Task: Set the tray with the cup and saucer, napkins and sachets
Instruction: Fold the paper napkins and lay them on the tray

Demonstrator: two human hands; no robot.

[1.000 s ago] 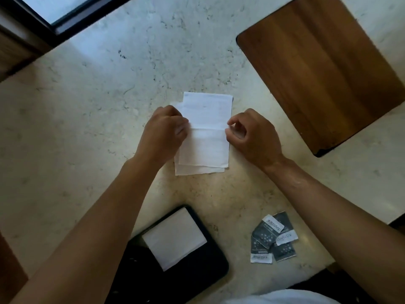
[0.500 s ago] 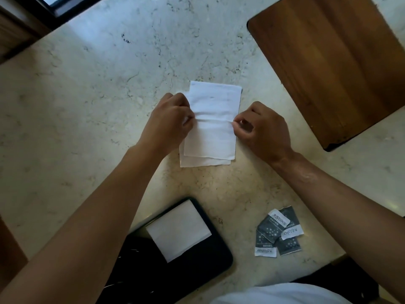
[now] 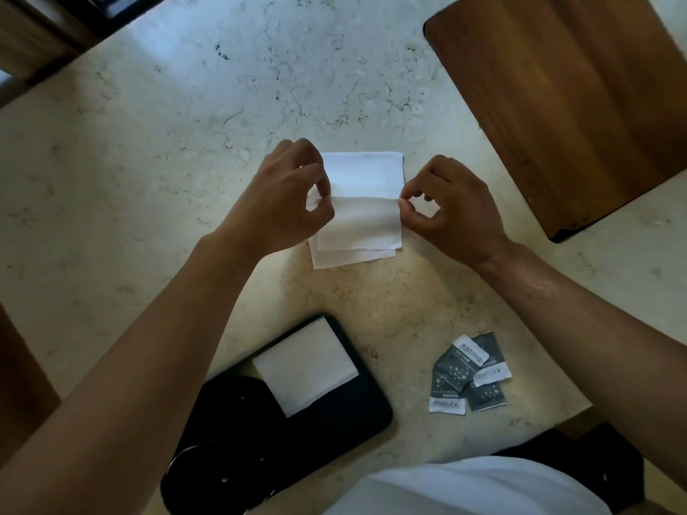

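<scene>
1. White paper napkin [image 3: 362, 213] lies mid-table, pinched at its fold line on either side: the left hand [image 3: 288, 202] holds the left edge between thumb and fingers, the right hand [image 3: 451, 211] nips the right edge, each grip closed on the paper.
2. Compared with a second ago, both hands have lifted off the sheet; then they lay curled low against it, now the fingers arch above it and the far flap looks shorter.
3. A second folded napkin [image 3: 305, 369] sits on the black tray [image 3: 357, 414] at the near edge, just as before.
4. Grey-and-white sachets [image 3: 470, 373] lie in a loose overlapping cluster on the table to the right of the tray, unmoved.
5. Pale veined marble forms the table [image 3: 148, 150]; a brown wooden board [image 3: 565, 102] lies at the far right, and a dark window frame [image 3: 122, 3] crosses the far left corner.
</scene>
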